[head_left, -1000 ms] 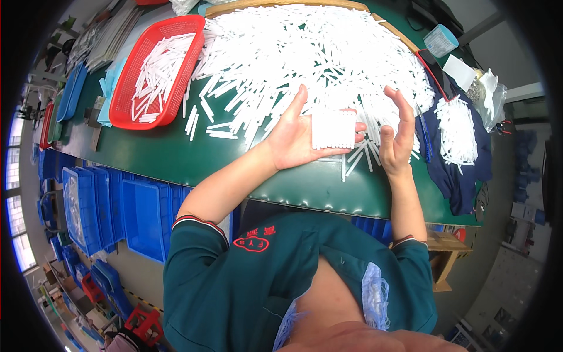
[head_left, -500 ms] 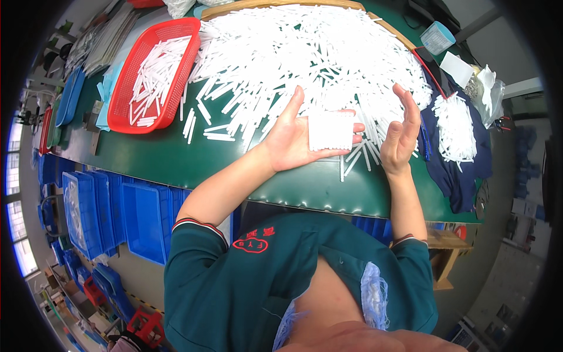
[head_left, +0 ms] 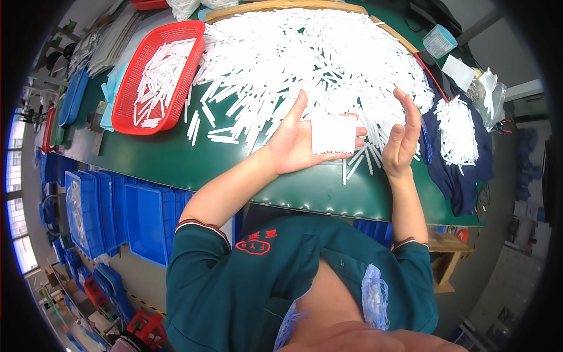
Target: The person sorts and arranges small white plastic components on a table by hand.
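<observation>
A row of short white sticks (head_left: 333, 135) lies side by side across the fingers of my left hand (head_left: 287, 144), which is turned palm up with the thumb raised away from them. My fingertips show past the row's right end. To the right, my right hand (head_left: 401, 141) is held upright and apart from the row, fingers extended and nothing in it. Beyond both hands spreads a big loose pile of the same white sticks (head_left: 287, 58). A few stray ones lie between my hands on the green table (head_left: 246, 176).
At left a red perforated basket (head_left: 120, 111) holds more sticks. On the right, a bundle of sticks (head_left: 457, 135) rests on a dark blue cloth (head_left: 448, 188). A wooden strip (head_left: 281, 6) edges the pile. Blue bins (head_left: 146, 217) stand below the table's near edge.
The whole view has shifted very slightly. My hands and the row of sticks keep nearly the same places relative to each other and to the table.
</observation>
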Tool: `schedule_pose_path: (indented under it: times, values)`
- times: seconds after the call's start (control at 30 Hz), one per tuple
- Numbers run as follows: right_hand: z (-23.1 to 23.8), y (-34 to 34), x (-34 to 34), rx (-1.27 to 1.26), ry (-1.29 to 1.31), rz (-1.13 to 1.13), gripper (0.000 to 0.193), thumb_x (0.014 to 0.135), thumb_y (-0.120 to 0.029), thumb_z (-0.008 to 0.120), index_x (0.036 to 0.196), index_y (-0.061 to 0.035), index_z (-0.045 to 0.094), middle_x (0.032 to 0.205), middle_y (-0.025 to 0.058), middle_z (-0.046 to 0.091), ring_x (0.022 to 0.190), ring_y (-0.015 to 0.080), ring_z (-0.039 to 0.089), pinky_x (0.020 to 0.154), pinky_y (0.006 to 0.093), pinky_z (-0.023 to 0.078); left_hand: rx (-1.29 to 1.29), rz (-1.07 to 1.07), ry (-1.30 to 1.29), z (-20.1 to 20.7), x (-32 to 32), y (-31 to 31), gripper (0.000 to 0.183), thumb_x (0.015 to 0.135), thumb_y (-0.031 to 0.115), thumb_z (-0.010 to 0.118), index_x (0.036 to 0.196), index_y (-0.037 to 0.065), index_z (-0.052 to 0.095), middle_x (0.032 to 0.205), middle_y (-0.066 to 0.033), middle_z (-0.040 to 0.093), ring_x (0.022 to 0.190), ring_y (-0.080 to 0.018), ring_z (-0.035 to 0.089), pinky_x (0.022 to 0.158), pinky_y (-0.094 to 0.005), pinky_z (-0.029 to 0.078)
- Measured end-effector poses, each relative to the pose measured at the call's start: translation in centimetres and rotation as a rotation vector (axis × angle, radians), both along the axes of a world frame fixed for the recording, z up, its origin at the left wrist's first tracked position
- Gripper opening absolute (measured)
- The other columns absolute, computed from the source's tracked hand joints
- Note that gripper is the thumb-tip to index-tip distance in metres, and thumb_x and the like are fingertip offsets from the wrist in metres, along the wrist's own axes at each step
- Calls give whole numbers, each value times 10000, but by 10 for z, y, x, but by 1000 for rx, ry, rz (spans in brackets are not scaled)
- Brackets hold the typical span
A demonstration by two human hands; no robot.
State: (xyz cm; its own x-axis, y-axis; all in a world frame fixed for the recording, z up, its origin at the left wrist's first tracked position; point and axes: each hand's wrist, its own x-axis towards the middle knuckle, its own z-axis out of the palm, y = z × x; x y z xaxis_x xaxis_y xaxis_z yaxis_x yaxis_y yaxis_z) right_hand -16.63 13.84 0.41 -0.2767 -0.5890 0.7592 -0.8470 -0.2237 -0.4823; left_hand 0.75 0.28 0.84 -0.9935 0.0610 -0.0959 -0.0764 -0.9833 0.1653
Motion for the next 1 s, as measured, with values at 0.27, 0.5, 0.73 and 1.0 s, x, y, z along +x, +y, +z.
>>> schedule_pose_path:
  times: [0.27, 0.5, 0.73, 1.0]
  values:
    - [1, -2, 3, 7, -2, 26, 429, 987, -239, 379, 1333, 15, 364, 1289, 190, 507, 1218, 309, 470, 1103, 466, 230, -38, 53, 3, -1, 3, -3, 1008, 821, 780, 265, 1410, -38, 282, 1418, -269, 341, 1301, -406, 368, 1056, -495, 329]
    - [1, 1, 4, 27, -52, 8, 449, 984, -271, 389, 1325, 20, 389, 1293, 184, 505, 1214, 303, 470, 1102, 442, 230, 37, 648, 317, 7, 31, -84, 944, 863, 706, 298, 1448, -20, 150, 1475, -273, 223, 1371, -419, 221, 1110, -575, 163]
    - [2, 0, 3, 41, -50, 1, 447, 984, -267, 400, 1333, 10, 379, 1302, 171, 504, 1251, 301, 437, 1108, 458, 221, -653, 1424, -330, 50, 95, -163, 826, 908, 629, 324, 1413, -21, 258, 1454, -212, 315, 1366, -322, 276, 1122, -512, 143]
    - [2, -2, 1, 12, -17, -32, 410, 976, -241, 434, 1314, -9, 412, 1312, 137, 507, 1242, 315, 436, 1106, 458, 227, -1078, 1628, -678, 61, 96, -147, 724, 960, 487, 379, 1436, -30, 205, 1441, -201, 345, 1380, -284, 262, 1135, -401, 133]
